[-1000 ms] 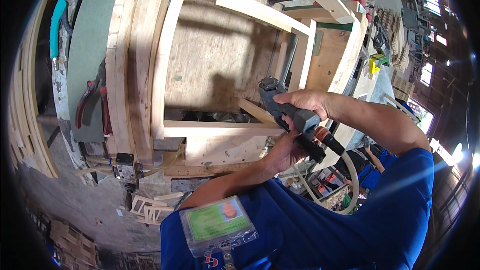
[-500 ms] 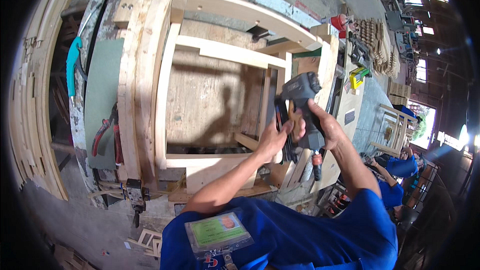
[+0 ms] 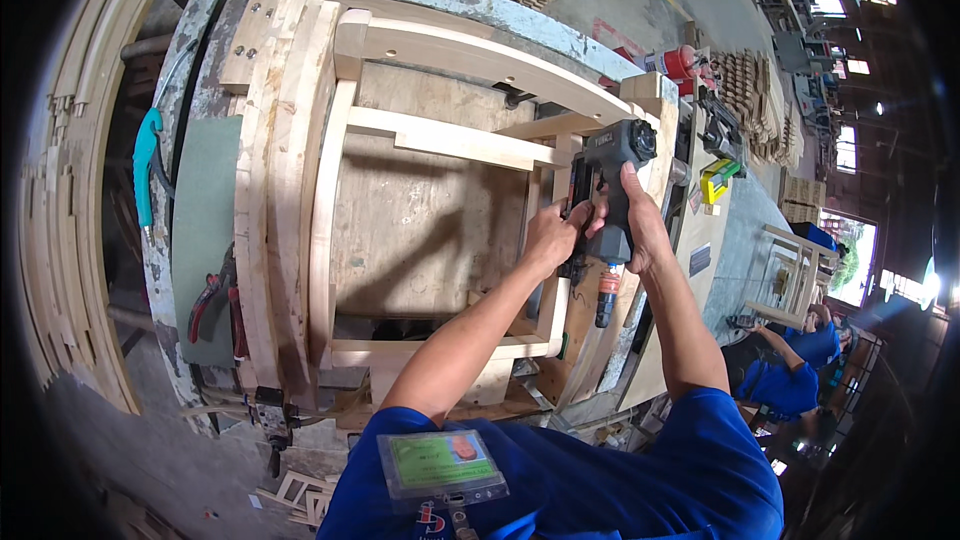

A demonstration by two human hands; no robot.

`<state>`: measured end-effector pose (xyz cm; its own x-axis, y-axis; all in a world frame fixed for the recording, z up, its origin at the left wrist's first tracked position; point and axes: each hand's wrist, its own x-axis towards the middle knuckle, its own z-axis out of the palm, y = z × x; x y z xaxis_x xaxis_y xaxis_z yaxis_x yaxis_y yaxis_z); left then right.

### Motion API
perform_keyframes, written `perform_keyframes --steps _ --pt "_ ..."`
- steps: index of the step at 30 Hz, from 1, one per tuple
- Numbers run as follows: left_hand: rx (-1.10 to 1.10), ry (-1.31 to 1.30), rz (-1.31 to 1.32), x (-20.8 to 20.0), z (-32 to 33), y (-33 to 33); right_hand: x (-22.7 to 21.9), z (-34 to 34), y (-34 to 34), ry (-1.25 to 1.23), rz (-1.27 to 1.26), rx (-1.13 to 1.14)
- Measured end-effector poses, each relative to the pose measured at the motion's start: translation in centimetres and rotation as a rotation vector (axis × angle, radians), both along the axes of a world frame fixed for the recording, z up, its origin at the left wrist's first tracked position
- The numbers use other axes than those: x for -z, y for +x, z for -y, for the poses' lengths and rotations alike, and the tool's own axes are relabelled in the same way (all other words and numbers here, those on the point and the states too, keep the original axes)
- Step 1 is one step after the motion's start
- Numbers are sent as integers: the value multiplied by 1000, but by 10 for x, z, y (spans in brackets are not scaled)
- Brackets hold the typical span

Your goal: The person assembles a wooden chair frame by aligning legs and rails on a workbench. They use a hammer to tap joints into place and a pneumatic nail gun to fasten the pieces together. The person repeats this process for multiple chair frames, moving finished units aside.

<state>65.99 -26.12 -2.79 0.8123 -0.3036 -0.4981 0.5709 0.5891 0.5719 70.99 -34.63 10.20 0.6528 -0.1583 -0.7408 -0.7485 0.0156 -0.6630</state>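
Observation:
A black pneumatic nail gun [image 3: 616, 155] is between my hands, above the right end of a pale wooden frame [image 3: 455, 130]. My right hand [image 3: 646, 228] is wrapped round its handle, thumb along the side. My left hand [image 3: 553, 238] closes on the gun's narrow magazine side; its fingertips are partly hidden. A red-banded air fitting [image 3: 608, 285] hangs from the bottom of the handle. The wooden frame has several rails and lies on a workbench, with the gun apart from its left and middle parts.
A green pad [image 3: 205, 230] with red-handled pliers [image 3: 207, 302] lies at the left, beside a teal-handled tool [image 3: 148, 165]. A yellow-and-green tool [image 3: 716, 180] and another black tool [image 3: 718, 125] sit at the right. Long wooden strips [image 3: 75, 190] line the far left. Co-workers [image 3: 785, 370] are at right.
Both hands have moved slightly farther from my body with the nail gun, which has turned more upright. My arms are stretched farther, and the view has shifted slightly.

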Motion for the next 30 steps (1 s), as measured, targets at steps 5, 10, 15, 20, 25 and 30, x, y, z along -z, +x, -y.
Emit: perform_keyframes --steps 5,10,15,20,25,30 --pt "64 11 30 -1 -5 2 0 1 -1 3 22 -29" --pt "162 431 145 -23 -18 1 -13 2 -27 -124 171 -67" --pt "155 644 368 -67 -21 21 -40 12 -42 -43 401 47" --pt "121 656 436 -84 -10 45 -53 25 -24 -36 475 28" --pt "50 753 522 -74 -7 54 -47 24 -20 11 510 28" --pt "63 809 630 -58 -25 50 -3 6 -43 80 661 155"
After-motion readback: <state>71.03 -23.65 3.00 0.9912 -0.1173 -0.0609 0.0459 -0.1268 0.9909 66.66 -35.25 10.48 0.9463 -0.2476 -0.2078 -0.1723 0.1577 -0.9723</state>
